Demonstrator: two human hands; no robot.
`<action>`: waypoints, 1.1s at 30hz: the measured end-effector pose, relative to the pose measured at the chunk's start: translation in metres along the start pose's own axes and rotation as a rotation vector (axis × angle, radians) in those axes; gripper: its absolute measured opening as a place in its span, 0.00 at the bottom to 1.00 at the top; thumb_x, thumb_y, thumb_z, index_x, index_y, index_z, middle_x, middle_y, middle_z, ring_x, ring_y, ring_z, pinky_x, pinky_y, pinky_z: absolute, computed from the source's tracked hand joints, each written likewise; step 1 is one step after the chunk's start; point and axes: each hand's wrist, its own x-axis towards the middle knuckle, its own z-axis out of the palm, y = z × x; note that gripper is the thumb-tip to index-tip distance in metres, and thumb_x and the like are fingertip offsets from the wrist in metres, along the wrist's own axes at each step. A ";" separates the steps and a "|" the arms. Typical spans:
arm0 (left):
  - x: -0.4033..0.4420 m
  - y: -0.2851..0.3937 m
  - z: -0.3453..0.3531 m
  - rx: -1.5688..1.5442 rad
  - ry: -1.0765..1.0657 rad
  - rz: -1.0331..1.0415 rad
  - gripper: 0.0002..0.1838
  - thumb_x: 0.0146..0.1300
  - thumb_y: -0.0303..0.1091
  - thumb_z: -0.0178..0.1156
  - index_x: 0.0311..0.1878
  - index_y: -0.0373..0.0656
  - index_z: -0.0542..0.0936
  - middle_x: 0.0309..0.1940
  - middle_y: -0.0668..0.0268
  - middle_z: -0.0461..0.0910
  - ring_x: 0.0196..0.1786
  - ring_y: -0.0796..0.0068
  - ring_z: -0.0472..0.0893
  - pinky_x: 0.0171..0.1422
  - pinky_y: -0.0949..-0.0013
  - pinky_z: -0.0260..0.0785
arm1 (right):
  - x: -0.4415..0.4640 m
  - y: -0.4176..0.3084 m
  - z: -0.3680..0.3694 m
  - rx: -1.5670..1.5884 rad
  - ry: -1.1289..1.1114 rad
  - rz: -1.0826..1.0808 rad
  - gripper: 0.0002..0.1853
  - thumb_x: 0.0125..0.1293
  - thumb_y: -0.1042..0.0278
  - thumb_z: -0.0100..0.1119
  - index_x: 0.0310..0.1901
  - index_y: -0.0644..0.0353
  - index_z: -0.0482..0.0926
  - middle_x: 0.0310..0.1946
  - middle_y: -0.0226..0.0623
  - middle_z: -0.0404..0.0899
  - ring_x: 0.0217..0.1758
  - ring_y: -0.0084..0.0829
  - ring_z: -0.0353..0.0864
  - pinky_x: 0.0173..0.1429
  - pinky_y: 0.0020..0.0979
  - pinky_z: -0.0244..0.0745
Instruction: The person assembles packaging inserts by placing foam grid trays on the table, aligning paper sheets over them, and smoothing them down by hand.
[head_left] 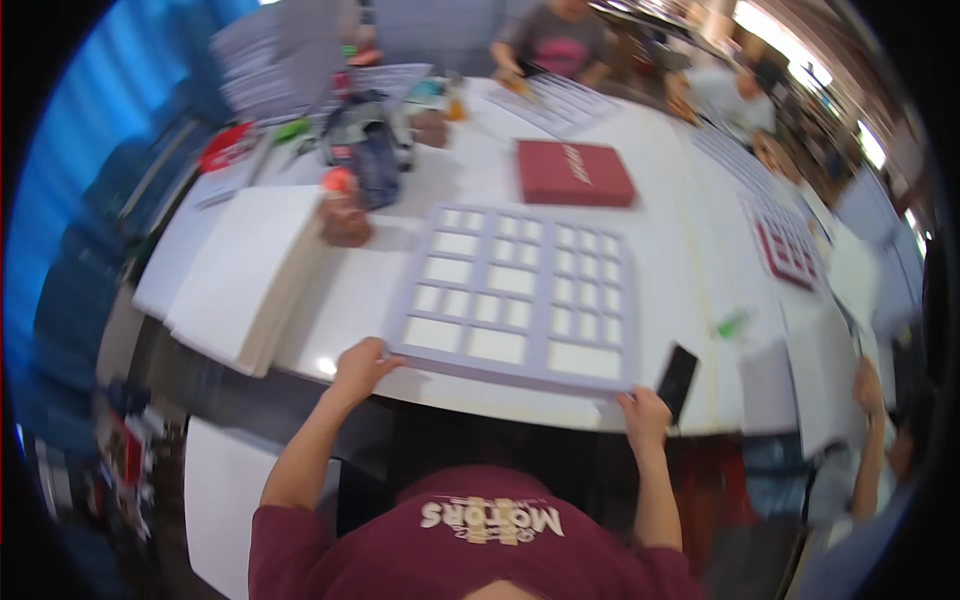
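Observation:
A lavender compartment tray (pixel 538 283) lies on the white table in front of me, with many rectangular cells in several sizes showing a cream base. My left hand (pixel 362 370) pinches its near left corner, thumb and fingers closed on the edge. At the near right corner, my right hand (pixel 645 412) grips the tray's edge in the same way. A black phone (pixel 678 380) lies just right of my right hand. Behind the tray sits a dark red box (pixel 574 173) with pale lettering. The undersides of the tray's corners are hidden.
Stacked white sheets (pixel 245 270) stand at the left, beside an orange-capped bottle (pixel 343 205) and a dark bag (pixel 365 150). A red-edged compartment tray (pixel 785 240) lies at the right. Other people work at the far and right sides; one person's hand (pixel 868 385) touches pale sheets.

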 end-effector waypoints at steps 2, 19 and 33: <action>-0.001 -0.011 -0.019 0.018 0.193 0.157 0.22 0.62 0.52 0.67 0.45 0.41 0.83 0.38 0.56 0.83 0.42 0.50 0.81 0.48 0.55 0.71 | 0.001 0.009 -0.001 0.123 0.065 0.009 0.15 0.61 0.69 0.68 0.49 0.63 0.83 0.36 0.45 0.83 0.36 0.42 0.84 0.40 0.38 0.78; -0.029 -0.133 -0.141 0.668 0.209 -0.485 0.04 0.57 0.29 0.61 0.32 0.41 0.83 0.32 0.54 0.86 0.40 0.57 0.87 0.50 0.54 0.76 | 0.046 -0.021 -0.011 0.293 0.182 0.006 0.12 0.71 0.74 0.57 0.52 0.68 0.81 0.41 0.44 0.84 0.36 0.33 0.84 0.41 0.30 0.79; -0.034 -0.178 -0.188 0.255 0.102 -0.296 0.15 0.57 0.42 0.67 0.40 0.40 0.87 0.40 0.53 0.86 0.43 0.48 0.83 0.51 0.55 0.75 | 0.046 -0.015 -0.029 0.288 0.150 0.004 0.10 0.71 0.76 0.57 0.50 0.67 0.81 0.39 0.40 0.84 0.36 0.29 0.84 0.39 0.28 0.78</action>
